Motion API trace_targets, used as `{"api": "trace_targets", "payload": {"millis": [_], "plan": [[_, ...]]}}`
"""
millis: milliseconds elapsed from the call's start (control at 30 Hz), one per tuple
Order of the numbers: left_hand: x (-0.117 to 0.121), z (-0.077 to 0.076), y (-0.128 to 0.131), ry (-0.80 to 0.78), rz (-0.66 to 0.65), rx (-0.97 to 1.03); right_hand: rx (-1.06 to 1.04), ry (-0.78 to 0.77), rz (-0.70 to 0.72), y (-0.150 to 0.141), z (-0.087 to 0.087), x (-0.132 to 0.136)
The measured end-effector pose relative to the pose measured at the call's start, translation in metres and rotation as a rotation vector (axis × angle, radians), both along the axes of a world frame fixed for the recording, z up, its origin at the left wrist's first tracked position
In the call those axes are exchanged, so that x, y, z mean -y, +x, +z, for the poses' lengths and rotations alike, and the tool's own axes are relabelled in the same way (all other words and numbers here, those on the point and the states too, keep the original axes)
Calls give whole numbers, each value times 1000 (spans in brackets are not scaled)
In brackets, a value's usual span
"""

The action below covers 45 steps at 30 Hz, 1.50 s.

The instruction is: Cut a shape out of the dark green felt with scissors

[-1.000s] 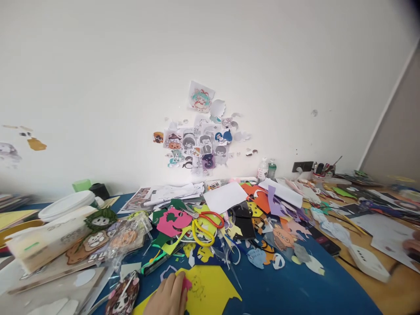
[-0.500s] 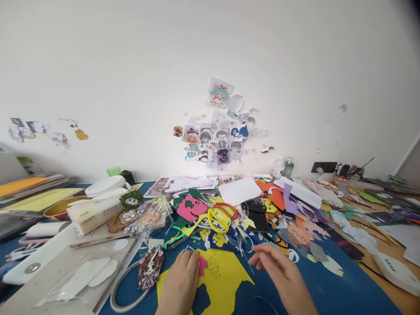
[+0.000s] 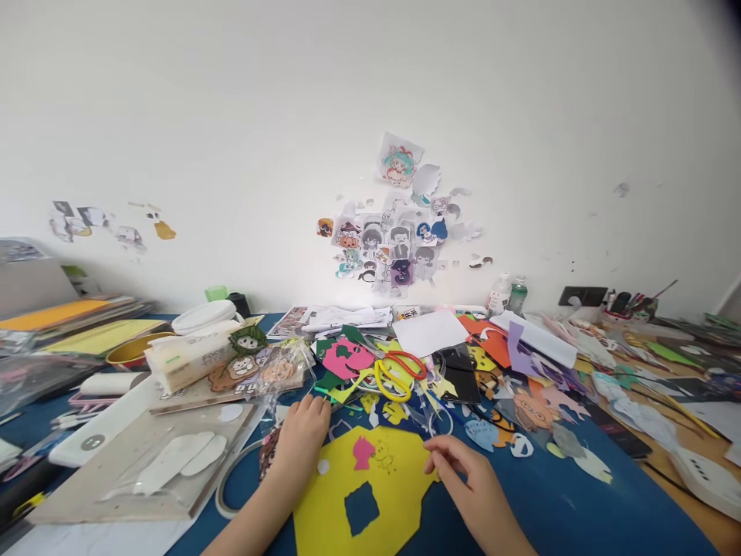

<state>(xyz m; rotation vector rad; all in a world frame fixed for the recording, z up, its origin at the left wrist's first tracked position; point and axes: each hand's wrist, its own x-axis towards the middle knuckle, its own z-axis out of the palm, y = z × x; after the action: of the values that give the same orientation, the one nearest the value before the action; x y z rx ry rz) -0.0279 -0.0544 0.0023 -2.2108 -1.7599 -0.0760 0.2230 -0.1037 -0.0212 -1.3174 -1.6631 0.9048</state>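
A yellow foam sheet (image 3: 394,494) lies on the blue table cover (image 3: 538,502) right in front of me. It has a square hole, a small pink cut-out (image 3: 363,452) and a faint pencil drawing on it. My left hand (image 3: 301,440) rests beside the sheet's upper left corner, fingers stretched forward onto paper scraps, holding nothing. My right hand (image 3: 466,475) is at the sheet's right corner, with its fingers curled and pinched on that edge. Scissors with yellow and red handles (image 3: 397,374) lie just beyond the sheet.
Coloured foam cut-outs, papers and character shapes cover the table's middle and right. A tissue box (image 3: 185,355), white lids, a gold bowl and bagged cut-outs (image 3: 255,371) stand at the left. A board with white ovals (image 3: 144,463) lies front left. Stickers (image 3: 394,239) hang on the wall; two bottles (image 3: 506,293) stand at the back.
The view has swung left and down. My left hand moved off the pink piece up to the sheet's corner. My right hand came in and closed on the sheet's right edge.
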Motion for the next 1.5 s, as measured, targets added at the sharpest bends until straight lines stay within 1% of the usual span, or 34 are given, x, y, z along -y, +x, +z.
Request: {"api": "trace_targets", "payload": {"millis": [133,233,367,433,500,633,733,833,1000,1100,1167,1333,1433,1500], "plan": [[8,1,1,127,-25,-90,29,59,9,-8,0,2],[18,0,-3,245,-50,-144,23,145,20,-16,-3,3],[33,-11,-17,432,-110,-193,58,262,34,-32,-4,2],[41,-18,-22,507,-167,-190,127,301,67,-39,-3,-1],[48,-25,-22,550,-232,-161,213,344,93,-46,-1,-4],[58,-36,-8,543,-292,-41,363,407,110,-56,1,-14],[58,-40,2,533,-323,53,396,379,65,-59,-1,-23],[50,-42,5,470,-294,136,365,327,7,-57,-3,-34],[31,-42,2,419,-251,232,297,325,-5,-48,1,-57],[22,-41,2,385,-211,257,217,293,-27,-40,4,-67],[19,-42,2,360,-216,262,221,279,-57,-35,5,-73],[16,-50,0,323,-180,284,324,283,-156,-19,6,-80],[13,-59,-3,330,-149,291,328,256,-191,-11,9,-78],[10,-63,-4,344,-154,294,322,251,-183,-11,11,-72]]}}
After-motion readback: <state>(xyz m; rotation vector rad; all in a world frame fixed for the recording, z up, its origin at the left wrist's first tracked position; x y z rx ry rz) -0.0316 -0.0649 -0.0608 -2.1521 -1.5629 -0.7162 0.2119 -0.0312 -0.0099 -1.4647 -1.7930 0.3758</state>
